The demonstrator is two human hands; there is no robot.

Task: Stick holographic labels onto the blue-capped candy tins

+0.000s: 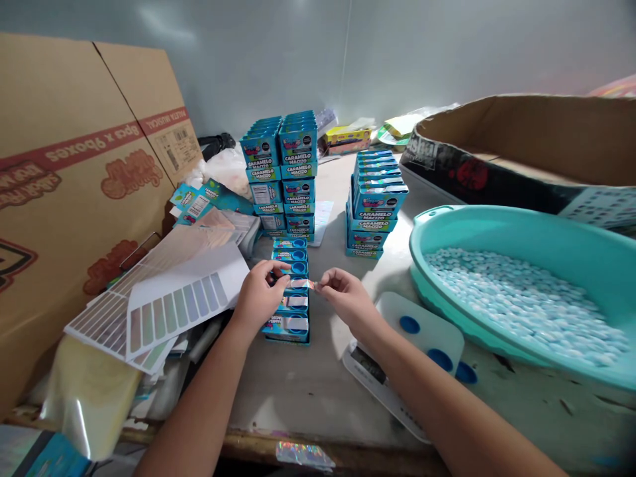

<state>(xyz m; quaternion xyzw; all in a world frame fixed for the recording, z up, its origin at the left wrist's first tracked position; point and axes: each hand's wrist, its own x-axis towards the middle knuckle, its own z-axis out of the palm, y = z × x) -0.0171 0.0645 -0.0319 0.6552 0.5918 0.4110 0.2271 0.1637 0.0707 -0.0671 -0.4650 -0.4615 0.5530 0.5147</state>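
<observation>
A shiny clear sticker strip (301,283) stretches sideways between my hands, over a row of small blue candy boxes (292,323). My left hand (262,295) is closed at the strip's left end, with thumb and forefinger against a box in the row. My right hand (346,298) pinches the strip's right end, just off the boxes' right side. The nearest boxes carry similar shiny strips across their tops, and round blue windows show on several of them. To my left lies a white sticker sheet (183,298) with silvery strips on it.
Stacked blue candy display boxes (298,169) rise behind the row, with another stack (375,205) to their right. A turquoise tub (422,265) of pale blue candies stands right, beside a white scale (387,391) with blue scoops (440,360). A large carton (74,165) borders the left.
</observation>
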